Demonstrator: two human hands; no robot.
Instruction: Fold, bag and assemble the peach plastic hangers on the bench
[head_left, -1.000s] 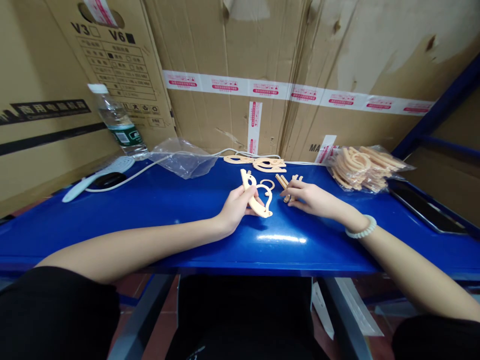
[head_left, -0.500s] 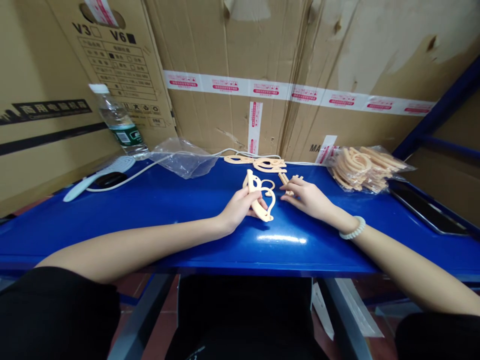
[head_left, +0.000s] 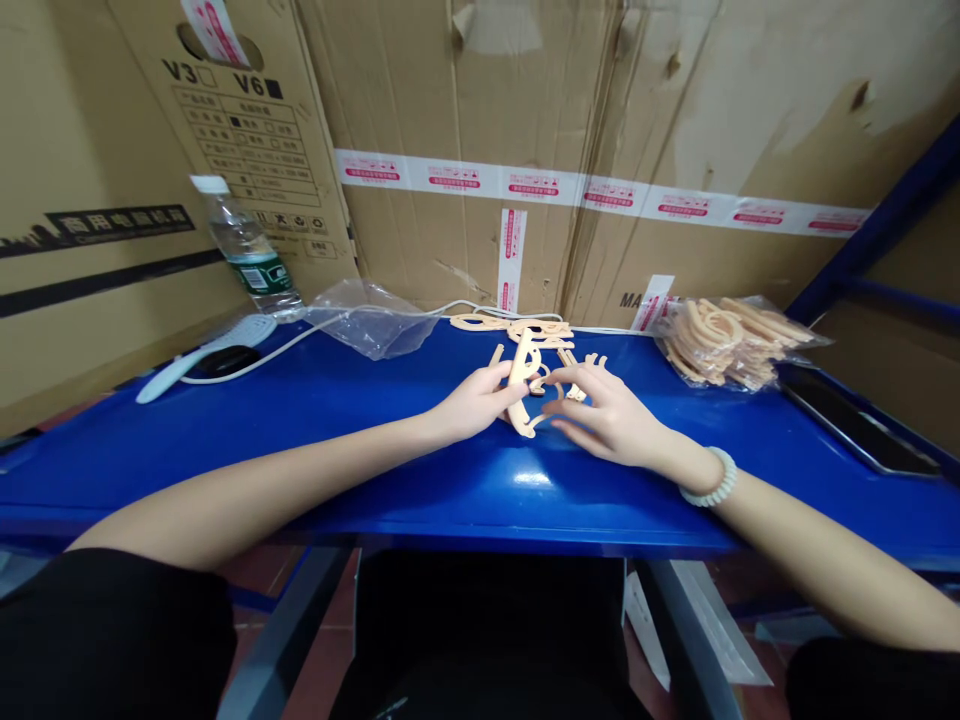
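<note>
Holding a peach-coloured piece (head_left: 519, 368) above the middle of the blue table (head_left: 360, 395), we keep the grip of our left hand (head_left: 478, 402) clamped on its straight side, the piece standing nearly lengthwise to us. Our right hand (head_left: 611, 415) reaches the curved part from the other side, its fingers bent; we cannot tell whether that grip pinches anything. Just beyond it lie small peach parts (head_left: 576, 390), partly hidden, and farther off, near the back edge, flat peach pieces (head_left: 541, 332). Toward the back right corner we have a clear bag of similar pieces (head_left: 716, 335), near a dark flat device (head_left: 855, 415) along the right edge. Toward the back left corner stand a bottle (head_left: 259, 270) and, before it, a pale brush (head_left: 171, 376).
</note>
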